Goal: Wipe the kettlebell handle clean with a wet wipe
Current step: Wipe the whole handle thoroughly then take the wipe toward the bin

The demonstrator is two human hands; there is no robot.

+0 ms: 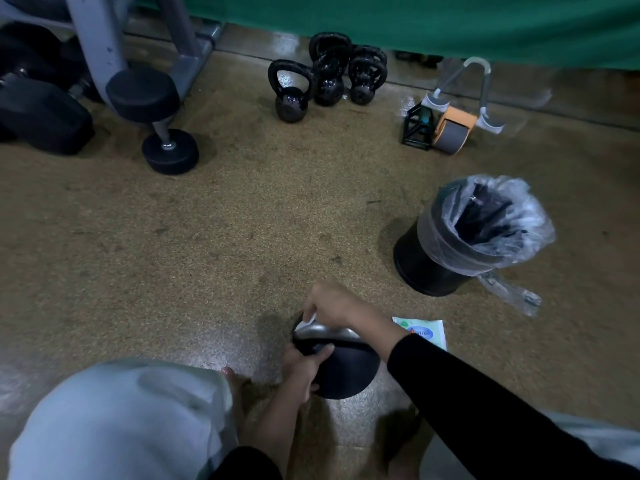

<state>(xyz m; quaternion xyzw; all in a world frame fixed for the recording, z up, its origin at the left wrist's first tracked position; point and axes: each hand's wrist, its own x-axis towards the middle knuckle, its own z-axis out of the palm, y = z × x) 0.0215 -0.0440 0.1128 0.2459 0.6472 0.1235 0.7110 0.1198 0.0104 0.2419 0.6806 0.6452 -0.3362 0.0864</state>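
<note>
One round matte kettlebell [349, 374]; left hand [302, 368] grips, right hand [329, 303] pinches white wipe [309, 320]

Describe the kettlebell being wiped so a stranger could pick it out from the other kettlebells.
From the black lined bin on the floor, look nearer the camera, beside the wipes pack. The kettlebell there is steadied by the left hand, the right hand holding a white wipe on its handle; unlike the glossy all-black ones by the green curtain, that handle is silvery.

Right hand [329, 303] — wipe [309, 321] on kettlebell handle [320, 331]
</note>
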